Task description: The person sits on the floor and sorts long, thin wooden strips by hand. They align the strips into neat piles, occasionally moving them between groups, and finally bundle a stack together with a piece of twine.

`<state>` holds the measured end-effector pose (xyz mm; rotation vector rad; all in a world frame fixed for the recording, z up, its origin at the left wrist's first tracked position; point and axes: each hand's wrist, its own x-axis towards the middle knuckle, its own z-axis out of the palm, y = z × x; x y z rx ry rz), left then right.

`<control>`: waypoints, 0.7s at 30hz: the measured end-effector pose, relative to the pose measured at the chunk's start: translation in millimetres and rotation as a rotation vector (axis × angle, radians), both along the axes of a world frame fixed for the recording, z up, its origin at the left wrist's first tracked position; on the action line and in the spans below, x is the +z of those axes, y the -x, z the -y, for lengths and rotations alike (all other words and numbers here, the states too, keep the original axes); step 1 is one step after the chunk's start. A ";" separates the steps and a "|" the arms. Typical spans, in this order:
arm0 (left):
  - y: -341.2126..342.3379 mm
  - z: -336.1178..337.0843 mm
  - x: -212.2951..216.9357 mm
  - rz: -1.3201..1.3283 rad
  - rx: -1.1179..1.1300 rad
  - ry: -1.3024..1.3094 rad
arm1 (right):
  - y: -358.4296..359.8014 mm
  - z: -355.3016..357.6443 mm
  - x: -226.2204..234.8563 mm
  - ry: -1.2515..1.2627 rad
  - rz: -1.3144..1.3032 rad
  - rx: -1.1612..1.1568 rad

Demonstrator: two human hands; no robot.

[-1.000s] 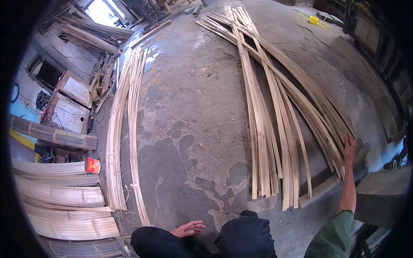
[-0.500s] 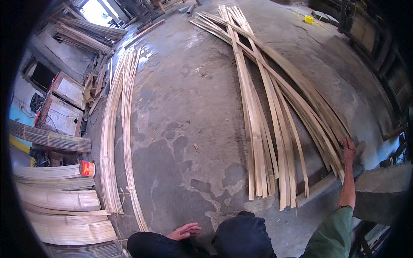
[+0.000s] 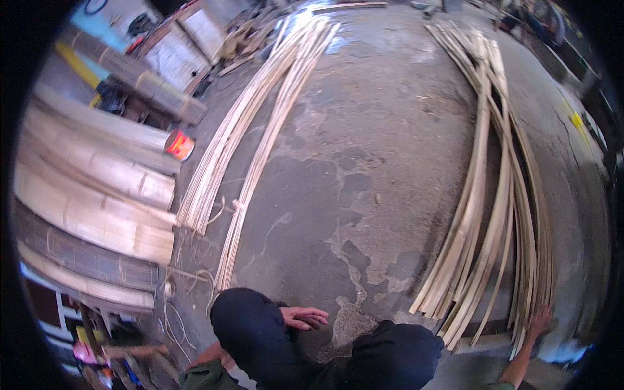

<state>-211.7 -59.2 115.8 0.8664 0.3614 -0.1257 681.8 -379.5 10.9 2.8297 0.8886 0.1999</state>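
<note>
Long pale bamboo strips [image 3: 472, 208] lie in a loose, crossing spread on the floor at the right. My right hand [image 3: 539, 322] is at the outer strips near their close ends, touching them; blur hides how its fingers are set. Between my dark-clothed knees, my left hand [image 3: 304, 318] reaches out past the left knee with its fingers stretched and nothing in it. Part of the left forearm [image 3: 209, 353] shows at the lower left, and the knee covers the stretch between it and the hand.
Thinner strips lie in two bundles [image 3: 244, 130] at the left, one tied. Wide bamboo slat stacks [image 3: 97, 214] line the left side, with a red can [image 3: 179, 144] at their ends. Loose cord [image 3: 174, 325] lies near my left knee. A yellow object [image 3: 577, 121] sits far right.
My view has swung to the left, so the scene sits further right. My right hand stays by the outer strips. The left forearm and both knees have come into fuller view.
</note>
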 end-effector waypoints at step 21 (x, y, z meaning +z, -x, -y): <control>228.1 -74.1 -63.0 -1.616 0.786 -1.191 | 302.7 -350.4 157.7 -0.336 -0.146 0.923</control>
